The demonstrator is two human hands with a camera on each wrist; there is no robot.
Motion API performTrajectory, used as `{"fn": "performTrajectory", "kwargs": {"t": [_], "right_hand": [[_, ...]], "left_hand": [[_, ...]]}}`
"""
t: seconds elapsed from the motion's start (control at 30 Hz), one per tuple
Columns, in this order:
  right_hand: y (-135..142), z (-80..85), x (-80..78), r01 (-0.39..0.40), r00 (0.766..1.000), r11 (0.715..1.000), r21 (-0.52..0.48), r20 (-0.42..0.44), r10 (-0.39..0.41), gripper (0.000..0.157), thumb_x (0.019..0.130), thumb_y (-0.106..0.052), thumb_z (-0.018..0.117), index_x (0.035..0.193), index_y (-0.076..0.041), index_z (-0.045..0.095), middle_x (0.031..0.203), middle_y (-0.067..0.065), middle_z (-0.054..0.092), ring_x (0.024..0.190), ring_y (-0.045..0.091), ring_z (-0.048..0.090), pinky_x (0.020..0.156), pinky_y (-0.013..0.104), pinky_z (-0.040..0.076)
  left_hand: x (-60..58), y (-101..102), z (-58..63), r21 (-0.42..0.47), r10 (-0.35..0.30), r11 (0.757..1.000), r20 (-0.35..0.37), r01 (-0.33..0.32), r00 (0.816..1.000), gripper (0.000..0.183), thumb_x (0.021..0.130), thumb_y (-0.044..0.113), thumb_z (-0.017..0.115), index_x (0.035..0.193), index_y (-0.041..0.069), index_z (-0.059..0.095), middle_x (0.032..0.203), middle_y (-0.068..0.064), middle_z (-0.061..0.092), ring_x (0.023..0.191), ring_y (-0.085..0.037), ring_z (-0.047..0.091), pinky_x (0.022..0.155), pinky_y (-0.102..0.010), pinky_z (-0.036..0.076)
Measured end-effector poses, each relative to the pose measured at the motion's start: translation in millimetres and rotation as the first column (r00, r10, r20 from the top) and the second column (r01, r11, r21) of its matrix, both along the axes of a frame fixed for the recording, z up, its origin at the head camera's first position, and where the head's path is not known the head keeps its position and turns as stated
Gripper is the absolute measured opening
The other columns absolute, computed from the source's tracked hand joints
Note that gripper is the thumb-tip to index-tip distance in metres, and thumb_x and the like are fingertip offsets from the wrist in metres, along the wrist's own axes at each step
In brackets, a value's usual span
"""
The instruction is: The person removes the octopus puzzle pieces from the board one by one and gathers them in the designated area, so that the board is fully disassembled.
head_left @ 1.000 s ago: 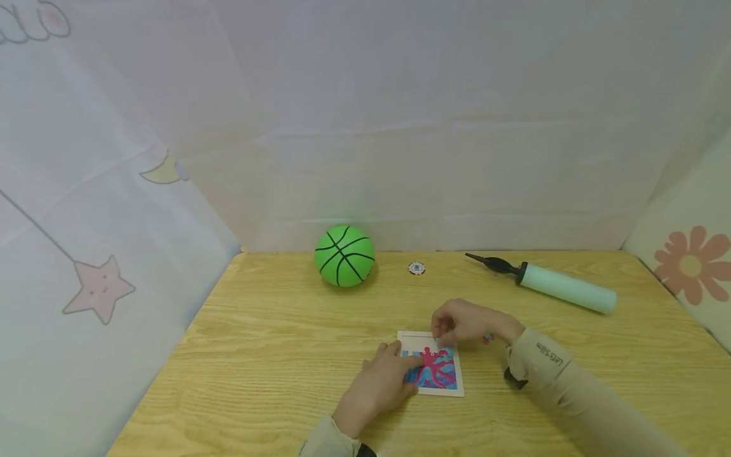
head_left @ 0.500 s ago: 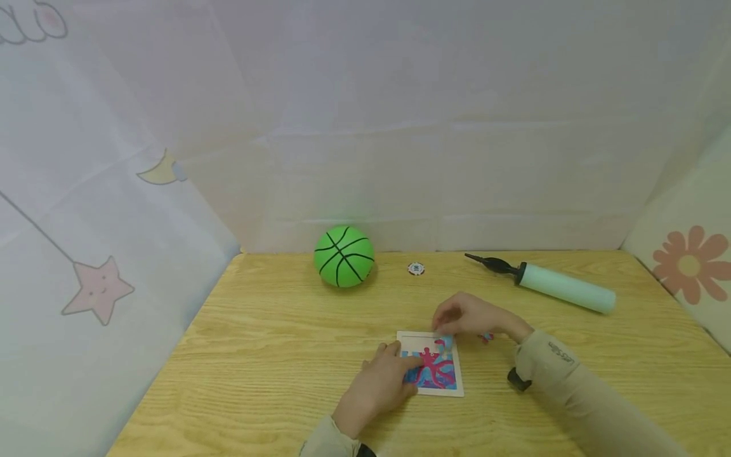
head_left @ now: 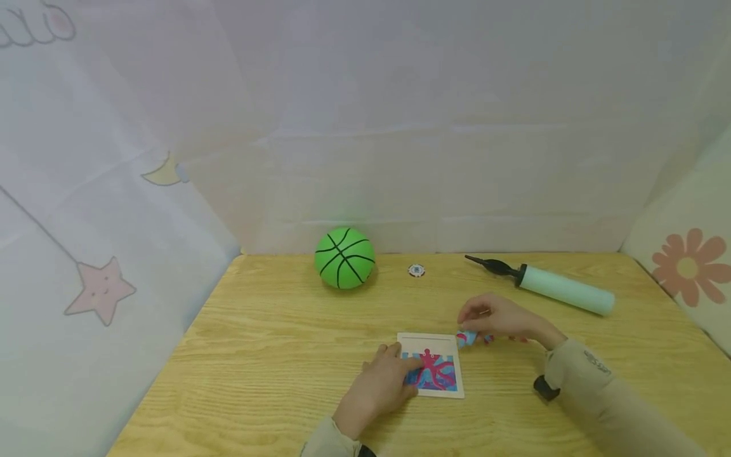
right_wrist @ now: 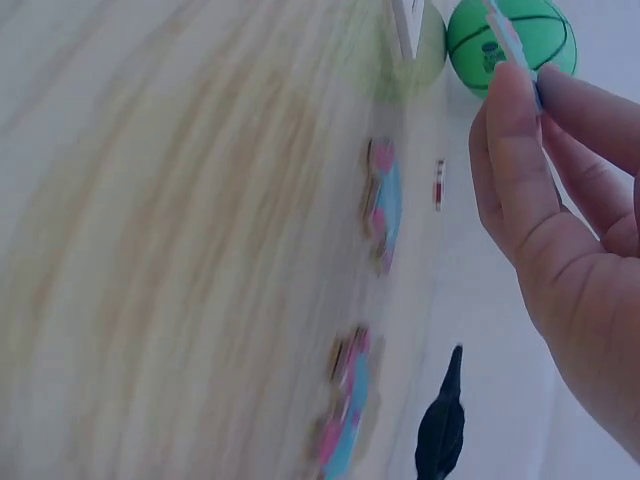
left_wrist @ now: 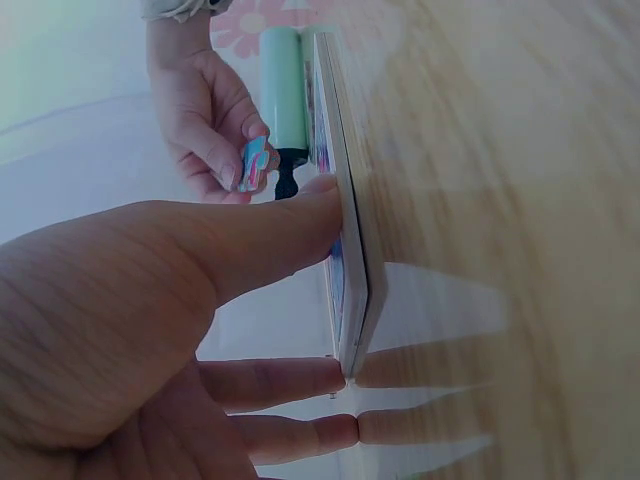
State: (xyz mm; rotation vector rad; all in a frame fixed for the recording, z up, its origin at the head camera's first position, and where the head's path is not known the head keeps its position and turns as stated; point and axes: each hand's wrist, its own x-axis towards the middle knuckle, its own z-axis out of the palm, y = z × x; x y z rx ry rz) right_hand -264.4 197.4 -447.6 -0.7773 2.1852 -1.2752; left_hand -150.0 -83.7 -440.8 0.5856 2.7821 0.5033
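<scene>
"Beige on both sleeves [head_left: 617, 400], nearest of all. And past the left cuff?"

"Left hand [head_left: 379, 381], laid over the left side of a puzzle board [head_left: 411, 343]. Fingers pressing, fairly straight, not clasped round it."

"Anything on the board?"

"Pink octopus on blue across the lower part; bare pale strip along the top, just ahead of those fingers."

"And the right hand [head_left: 495, 317]?"

"Grasping, with fingers bent: pinching a blue and pink puzzle piece [head_left: 467, 337], raised off the table [head_left: 257, 330] just beside the board's upper right corner."

"More pieces?"

"Yes, two loose pieces [right_wrist: 388, 210], lying close under the right hand, partly hidden from above."

"Farther out?"

"Ahead and right of the right hand, a pale green pump [head_left: 566, 290], with black nozzle pointing left. Ahead of and between both hands, a round chip [head_left: 416, 270]. Well ahead of the left hand, a green ball [head_left: 345, 258] with black lines. Hung behind everything, pale cloth [head_left: 365, 127]."
</scene>
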Motion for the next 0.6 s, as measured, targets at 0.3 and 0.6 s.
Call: {"fn": "performTrajectory", "kwargs": {"t": [0.3,0.6], "right_hand": [[48,-0.7,3.8,0.059,0.998,0.998,0.004,-0.008,-0.059,0.026,0.098,-0.017,0.055,0.114,0.003,0.059,0.103,0.019,0.062,0.069,0.025,0.061,0.055,0.039,0.053],[104,0.2,7.0,0.029,0.999,1.000,0.001,0.016,-0.029,0.028,0.098,-0.007,0.053,0.119,0.011,0.054,0.115,0.025,0.058,0.090,0.020,0.064,0.076,0.037,0.056]], "left_hand": [[0.3,0,-0.1,0.011,0.005,1.000,0.020,-0.005,1.000,0.041,0.087,0.027,0.071,0.128,0.028,0.062,0.143,-0.018,0.043,0.133,-0.044,0.036,0.090,-0.071,0.038],[0.7,0,0.2,0.010,0.009,1.000,0.021,-0.009,1.000,0.042,0.087,0.028,0.071,0.127,0.029,0.062,0.143,-0.017,0.043,0.133,-0.043,0.035,0.091,-0.070,0.038]]}}
